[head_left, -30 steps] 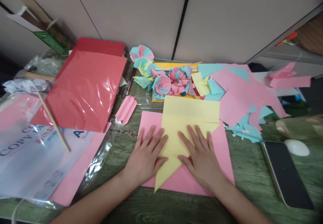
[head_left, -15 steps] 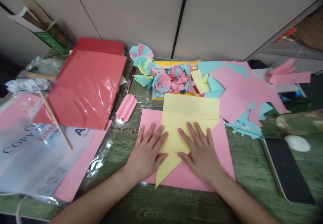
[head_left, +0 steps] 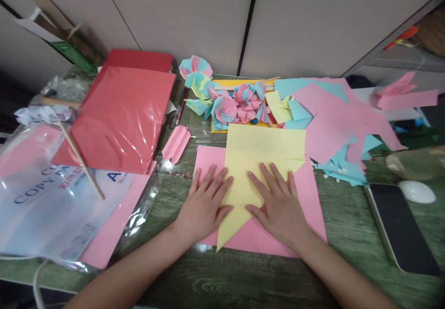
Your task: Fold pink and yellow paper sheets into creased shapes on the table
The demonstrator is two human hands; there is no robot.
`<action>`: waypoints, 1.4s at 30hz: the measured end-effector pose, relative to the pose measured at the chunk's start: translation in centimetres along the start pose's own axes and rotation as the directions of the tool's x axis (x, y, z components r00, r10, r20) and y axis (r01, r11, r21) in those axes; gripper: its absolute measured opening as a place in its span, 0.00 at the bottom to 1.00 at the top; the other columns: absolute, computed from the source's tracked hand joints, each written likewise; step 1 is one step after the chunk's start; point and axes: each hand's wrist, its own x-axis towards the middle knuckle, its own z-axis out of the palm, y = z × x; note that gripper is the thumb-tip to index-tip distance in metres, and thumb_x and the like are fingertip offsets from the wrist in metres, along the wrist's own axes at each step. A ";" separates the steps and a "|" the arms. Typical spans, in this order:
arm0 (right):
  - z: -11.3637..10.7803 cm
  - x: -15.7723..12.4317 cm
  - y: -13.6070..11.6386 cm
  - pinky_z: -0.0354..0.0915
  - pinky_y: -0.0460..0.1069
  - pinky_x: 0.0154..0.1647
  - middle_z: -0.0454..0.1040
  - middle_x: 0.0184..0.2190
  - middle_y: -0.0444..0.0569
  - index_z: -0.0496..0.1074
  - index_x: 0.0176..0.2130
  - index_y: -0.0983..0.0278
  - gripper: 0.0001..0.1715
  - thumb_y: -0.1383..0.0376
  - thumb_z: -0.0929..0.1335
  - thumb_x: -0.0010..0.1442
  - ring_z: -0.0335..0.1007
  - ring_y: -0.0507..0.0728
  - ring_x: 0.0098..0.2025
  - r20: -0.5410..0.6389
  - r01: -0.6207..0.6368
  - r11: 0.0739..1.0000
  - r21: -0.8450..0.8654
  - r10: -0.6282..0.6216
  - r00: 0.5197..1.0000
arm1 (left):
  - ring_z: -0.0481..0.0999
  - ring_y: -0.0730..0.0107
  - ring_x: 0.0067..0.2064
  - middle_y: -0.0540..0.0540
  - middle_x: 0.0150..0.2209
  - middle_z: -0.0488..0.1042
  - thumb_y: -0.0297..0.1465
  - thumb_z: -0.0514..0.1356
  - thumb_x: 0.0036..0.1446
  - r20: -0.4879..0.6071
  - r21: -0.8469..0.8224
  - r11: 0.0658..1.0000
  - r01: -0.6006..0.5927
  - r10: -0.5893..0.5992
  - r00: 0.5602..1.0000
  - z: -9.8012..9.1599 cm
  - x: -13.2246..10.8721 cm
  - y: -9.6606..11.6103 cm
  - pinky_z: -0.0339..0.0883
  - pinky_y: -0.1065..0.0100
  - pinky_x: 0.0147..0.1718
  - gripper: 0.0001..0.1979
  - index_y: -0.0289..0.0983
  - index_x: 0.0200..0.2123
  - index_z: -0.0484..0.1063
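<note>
A yellow sheet of paper [head_left: 266, 137], folded over diagonally at its lower part, lies on top of a pink sheet of paper [head_left: 314, 207]. My left hand [head_left: 205, 202] rests flat across the left edges of both sheets, fingers spread. My right hand [head_left: 278, 202] presses flat on the yellow paper's diagonal fold, its fingers also spread. Neither hand grips anything. Left of the sheets lies a small pleated pink paper piece [head_left: 176, 144]. Behind them, folded paper flowers [head_left: 225, 107] in pink, blue and yellow are heaped on a yellow-orange sheet.
Red paper [head_left: 121, 114] in clear plastic and a copy-paper wrapper [head_left: 52, 211] cover the left, with a wooden stick [head_left: 81, 160] on top. To the right are pink and blue paper scraps [head_left: 330, 119], a phone [head_left: 399, 225] and a white mouse [head_left: 416, 191]. A grey partition [head_left: 191, 16] stands behind.
The view has shifted slightly, so everything sits a little higher and more to the right. Both hands stay flat in the same places on the paper.
</note>
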 end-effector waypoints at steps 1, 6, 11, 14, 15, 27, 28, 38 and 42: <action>0.0 0.0 0.0 0.36 0.69 0.63 0.47 0.66 0.52 0.53 0.63 0.56 0.38 0.43 0.57 0.59 0.35 0.65 0.67 -0.001 -0.002 1.000 -0.001 0.002 1.000 | 0.38 0.50 0.67 0.44 0.66 0.47 0.43 0.46 0.63 -0.001 -0.001 1.000 0.002 -0.002 1.000 0.0 0.0 0.0 0.37 0.41 0.62 0.28 0.37 0.62 0.52; 0.2 -0.2 0.0 0.33 0.68 0.63 0.47 0.66 0.51 0.54 0.62 0.56 0.39 0.42 0.57 0.58 0.34 0.65 0.67 -0.006 -0.013 1.000 -0.011 0.013 1.000 | 0.38 0.51 0.67 0.45 0.66 0.48 0.45 0.45 0.63 -0.003 -0.013 1.000 0.008 -0.008 1.000 0.0 -0.1 0.1 0.35 0.43 0.62 0.28 0.37 0.62 0.53; 0.3 -0.2 -0.1 0.33 0.67 0.64 0.47 0.66 0.51 0.53 0.62 0.56 0.39 0.42 0.57 0.58 0.34 0.64 0.67 -0.020 -0.007 1.000 -0.017 0.007 1.000 | 0.39 0.52 0.67 0.46 0.66 0.48 0.45 0.45 0.63 -0.012 -0.017 1.000 0.023 -0.023 1.000 0.0 -0.2 0.2 0.36 0.44 0.63 0.28 0.38 0.62 0.53; 0.4 -0.3 -0.1 0.32 0.67 0.63 0.47 0.66 0.50 0.53 0.63 0.56 0.39 0.42 0.57 0.58 0.34 0.64 0.67 -0.023 -0.016 1.000 -0.018 0.016 1.000 | 0.40 0.52 0.67 0.45 0.66 0.49 0.45 0.45 0.63 -0.023 -0.017 1.000 0.017 -0.018 1.000 0.0 -0.2 0.2 0.36 0.44 0.62 0.28 0.38 0.62 0.53; 0.5 -0.3 -0.1 0.32 0.67 0.63 0.46 0.66 0.50 0.52 0.63 0.55 0.39 0.42 0.57 0.58 0.34 0.65 0.67 -0.023 -0.018 1.000 -0.019 0.018 1.000 | 0.40 0.52 0.67 0.45 0.66 0.49 0.44 0.45 0.63 -0.026 -0.016 1.000 0.015 -0.015 1.000 0.0 -0.2 0.2 0.36 0.44 0.62 0.28 0.37 0.62 0.53; 0.4 -0.3 -0.2 0.32 0.67 0.63 0.46 0.66 0.48 0.50 0.64 0.54 0.39 0.42 0.56 0.59 0.34 0.65 0.67 -0.025 -0.030 0.999 -0.028 0.029 0.999 | 0.41 0.51 0.66 0.44 0.65 0.50 0.43 0.47 0.62 -0.052 -0.005 1.000 0.005 -0.005 0.999 0.3 -0.3 0.3 0.37 0.43 0.62 0.28 0.37 0.62 0.53; 0.4 -0.3 -0.2 0.32 0.67 0.63 0.46 0.66 0.49 0.50 0.63 0.55 0.39 0.42 0.56 0.59 0.34 0.65 0.67 -0.021 -0.031 0.999 -0.030 0.030 0.999 | 0.41 0.51 0.66 0.44 0.65 0.50 0.43 0.47 0.62 -0.048 -0.003 1.000 0.005 -0.005 0.999 0.3 -0.3 0.3 0.37 0.43 0.62 0.28 0.37 0.62 0.52; 0.5 -0.3 -0.3 0.33 0.67 0.63 0.45 0.66 0.49 0.50 0.63 0.54 0.39 0.42 0.56 0.59 0.35 0.65 0.67 -0.025 -0.032 0.999 -0.039 0.031 0.999 | 0.42 0.51 0.66 0.44 0.66 0.49 0.43 0.48 0.62 -0.063 -0.002 1.000 0.001 -0.001 0.998 0.5 -0.3 0.2 0.38 0.43 0.62 0.28 0.38 0.62 0.52; 0.7 -0.3 -0.1 0.32 0.67 0.63 0.46 0.66 0.48 0.49 0.64 0.54 0.39 0.42 0.56 0.59 0.34 0.65 0.67 -0.040 -0.027 0.999 -0.030 0.026 0.999 | 0.41 0.50 0.66 0.44 0.66 0.49 0.44 0.48 0.62 -0.069 0.014 1.000 -0.004 0.005 0.998 0.4 -0.3 0.2 0.37 0.43 0.62 0.29 0.37 0.62 0.53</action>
